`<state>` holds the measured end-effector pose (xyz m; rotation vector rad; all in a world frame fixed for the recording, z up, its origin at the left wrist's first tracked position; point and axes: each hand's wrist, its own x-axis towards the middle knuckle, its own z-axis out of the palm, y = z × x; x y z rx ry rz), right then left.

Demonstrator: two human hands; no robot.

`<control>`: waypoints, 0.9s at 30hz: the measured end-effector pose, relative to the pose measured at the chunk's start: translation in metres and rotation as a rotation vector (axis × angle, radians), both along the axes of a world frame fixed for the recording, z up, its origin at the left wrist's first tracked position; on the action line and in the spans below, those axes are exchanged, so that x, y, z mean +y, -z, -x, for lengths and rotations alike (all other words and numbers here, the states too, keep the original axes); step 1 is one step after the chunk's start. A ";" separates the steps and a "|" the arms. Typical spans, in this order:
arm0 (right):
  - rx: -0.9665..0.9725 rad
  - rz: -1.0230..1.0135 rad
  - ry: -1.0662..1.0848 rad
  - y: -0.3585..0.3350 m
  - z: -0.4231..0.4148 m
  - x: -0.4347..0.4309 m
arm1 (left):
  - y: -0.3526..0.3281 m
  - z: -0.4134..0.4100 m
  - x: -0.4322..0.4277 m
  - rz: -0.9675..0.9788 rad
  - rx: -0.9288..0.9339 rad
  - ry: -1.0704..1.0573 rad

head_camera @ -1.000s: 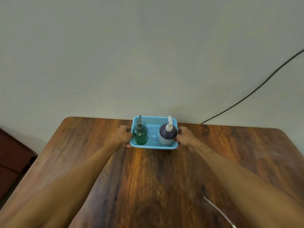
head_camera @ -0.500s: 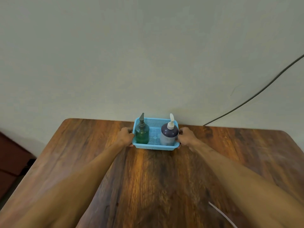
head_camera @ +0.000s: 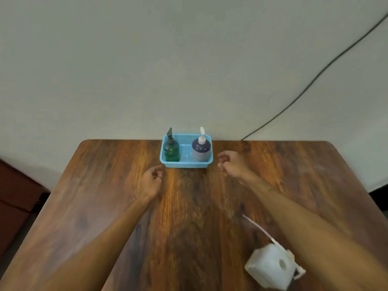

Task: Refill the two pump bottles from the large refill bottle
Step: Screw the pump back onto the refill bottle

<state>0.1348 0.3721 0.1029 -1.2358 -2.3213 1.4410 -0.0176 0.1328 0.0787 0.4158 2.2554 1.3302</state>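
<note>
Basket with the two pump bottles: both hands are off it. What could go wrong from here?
The green bottle and the purple bottle stand tall in the shallow basket; a careless grab could topple one. The white box and its cable lie by the right forearm, which might snag them. No refill bottle is in view.

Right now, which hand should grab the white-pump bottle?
The right hand: it hovers beside the right end of the basket, where the white-pump bottle stands. The left hand is nearer the green bottle.
</note>
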 end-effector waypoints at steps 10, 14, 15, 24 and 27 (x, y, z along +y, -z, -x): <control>0.164 0.017 0.013 -0.032 -0.172 -0.057 | -0.018 -0.169 -0.028 -0.013 0.015 0.246; 0.123 -0.005 0.156 0.004 -0.234 -0.054 | -0.013 -0.223 -0.026 -0.019 -0.052 0.379; 0.107 -0.002 0.198 0.016 -0.249 -0.053 | -0.009 -0.232 -0.024 0.005 -0.047 0.427; -0.208 -0.076 0.071 0.088 -0.318 -0.057 | 0.013 -0.282 0.000 0.088 0.078 0.756; -0.253 -0.189 0.023 0.096 -0.317 -0.060 | 0.017 -0.291 0.009 0.031 0.000 0.789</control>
